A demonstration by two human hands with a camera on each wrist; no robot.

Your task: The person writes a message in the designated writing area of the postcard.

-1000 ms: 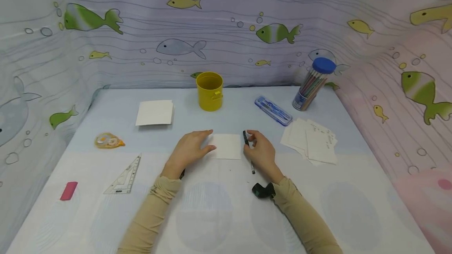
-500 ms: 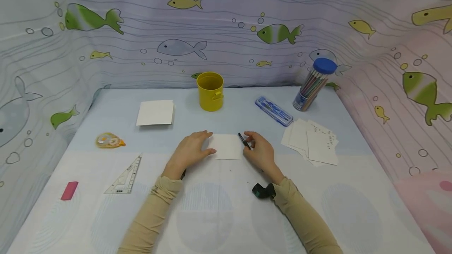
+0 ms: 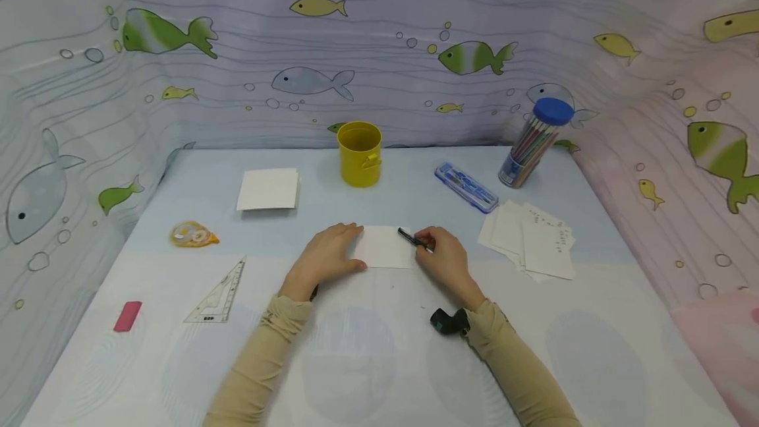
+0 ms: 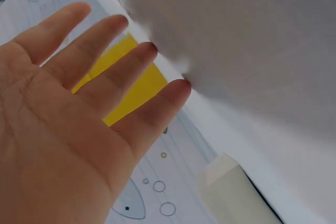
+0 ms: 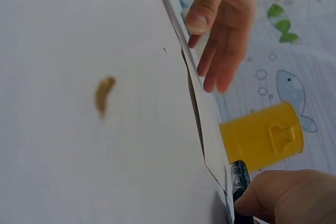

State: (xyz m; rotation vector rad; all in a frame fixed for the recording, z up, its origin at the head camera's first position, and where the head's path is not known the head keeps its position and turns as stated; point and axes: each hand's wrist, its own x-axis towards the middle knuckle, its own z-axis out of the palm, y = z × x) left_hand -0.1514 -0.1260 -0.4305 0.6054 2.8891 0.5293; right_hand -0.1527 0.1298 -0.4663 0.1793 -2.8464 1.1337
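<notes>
A small white paper sheet (image 3: 384, 246) lies in the middle of the table in the head view. My left hand (image 3: 328, 256) rests at its left edge, thumb spread from the fingers. The left wrist view shows that hand's fingers (image 4: 113, 80) nearly straight, tips against the white surface. My right hand (image 3: 446, 257) is at the sheet's right edge and pinches a black pen (image 3: 409, 237). One end of the pen points up and left over the sheet's upper right part; the rest is hidden by the hand. In the right wrist view the thumb (image 5: 257, 192) presses on the pen.
Behind stand a yellow bucket (image 3: 360, 160), a blue pencil case (image 3: 466, 188) and a blue-lidded jar of pencils (image 3: 528, 150). A stack of white paper (image 3: 269, 190), correction tape (image 3: 194, 234), a set square (image 3: 219, 298) and a red eraser (image 3: 127, 316) lie left. Written sheets (image 3: 547, 242) lie right.
The pen has turned in my right hand, from nearly upright in view beside the sheet to slanting left over its corner. My left hand keeps its place at the sheet. The head view has shifted slightly.
</notes>
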